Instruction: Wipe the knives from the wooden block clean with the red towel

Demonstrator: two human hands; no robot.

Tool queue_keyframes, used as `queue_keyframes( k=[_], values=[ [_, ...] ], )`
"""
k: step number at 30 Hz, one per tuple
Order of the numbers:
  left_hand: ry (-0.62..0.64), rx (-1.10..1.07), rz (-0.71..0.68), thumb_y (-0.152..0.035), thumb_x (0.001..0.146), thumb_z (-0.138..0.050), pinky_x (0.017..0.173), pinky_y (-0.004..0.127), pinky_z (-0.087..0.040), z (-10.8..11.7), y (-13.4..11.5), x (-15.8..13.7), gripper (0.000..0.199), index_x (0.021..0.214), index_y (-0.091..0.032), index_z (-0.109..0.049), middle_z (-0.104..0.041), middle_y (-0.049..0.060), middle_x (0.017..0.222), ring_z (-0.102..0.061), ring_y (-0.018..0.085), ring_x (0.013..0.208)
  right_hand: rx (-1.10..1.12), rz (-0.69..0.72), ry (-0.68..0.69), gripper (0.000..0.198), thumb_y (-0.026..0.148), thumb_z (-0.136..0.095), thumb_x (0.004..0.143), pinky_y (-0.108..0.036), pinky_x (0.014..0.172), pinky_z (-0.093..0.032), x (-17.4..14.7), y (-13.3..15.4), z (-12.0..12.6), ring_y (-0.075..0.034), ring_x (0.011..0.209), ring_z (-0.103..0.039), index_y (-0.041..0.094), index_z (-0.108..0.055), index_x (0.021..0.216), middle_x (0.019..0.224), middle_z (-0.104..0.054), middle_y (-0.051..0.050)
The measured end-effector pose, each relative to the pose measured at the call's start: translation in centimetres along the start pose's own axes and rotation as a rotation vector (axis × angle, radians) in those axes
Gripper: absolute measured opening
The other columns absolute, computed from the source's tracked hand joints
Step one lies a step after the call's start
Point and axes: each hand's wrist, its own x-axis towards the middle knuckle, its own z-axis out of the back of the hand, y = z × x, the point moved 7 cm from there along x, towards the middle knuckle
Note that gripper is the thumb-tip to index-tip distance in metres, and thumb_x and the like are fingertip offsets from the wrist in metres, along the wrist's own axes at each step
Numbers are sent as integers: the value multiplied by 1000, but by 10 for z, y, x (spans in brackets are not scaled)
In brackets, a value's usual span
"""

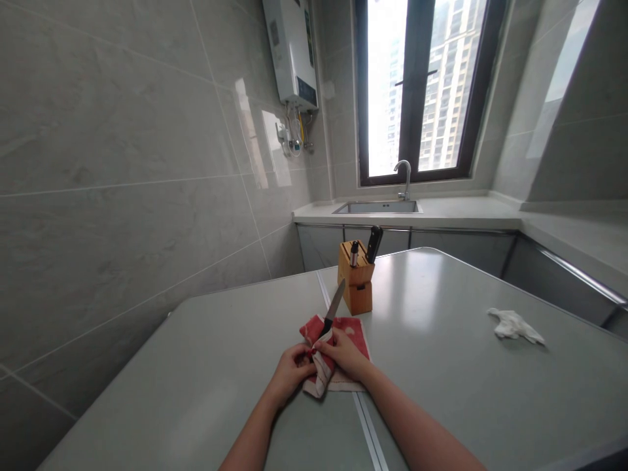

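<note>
A kitchen knife (335, 302) points blade up and away from me, its black handle running down into a red and white towel (353, 330). Curled fingers of my left hand (290, 374) close round the lower handle end, where the towel's folds partly hide the grip. My right hand (347, 354) pinches the cloth against the handle from the right side. Part of the towel lies flat on the table under the right hand. Just beyond the blade stands a wooden knife block (360, 296), holding a black-handled knife (375, 244) and a smaller dark-handled tool (354, 254).
The pale table (220, 366) has a metal seam (366, 418) down its middle. A crumpled white tissue (514, 326) lies on the right. Behind are a counter with a sink (377, 207) and a faucet (405, 180); a tiled wall (122, 229) borders the left.
</note>
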Motion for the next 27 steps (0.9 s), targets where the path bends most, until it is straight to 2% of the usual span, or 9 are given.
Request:
queue_keyframes(
  k=[18,27],
  values=[
    [58,47,-63,-15,62,-68,61,21,-38,-4,-9,-1,15,75,-11,-62,-56,-1,68,-48,11,63,-121,-30,-19,24,36,-65,70,-29,71,-46,-2,3,1,-20,79,-60,16,-61,84,82,-66,-3],
    [37,45,-51,-18,60,-69,61,22,-38,-4,-12,-3,17,73,-11,-62,-58,0,69,-50,13,64,-80,-7,0,26,37,-65,71,-29,71,-45,-1,0,0,-19,79,-60,16,-61,85,82,-66,-3]
  ],
)
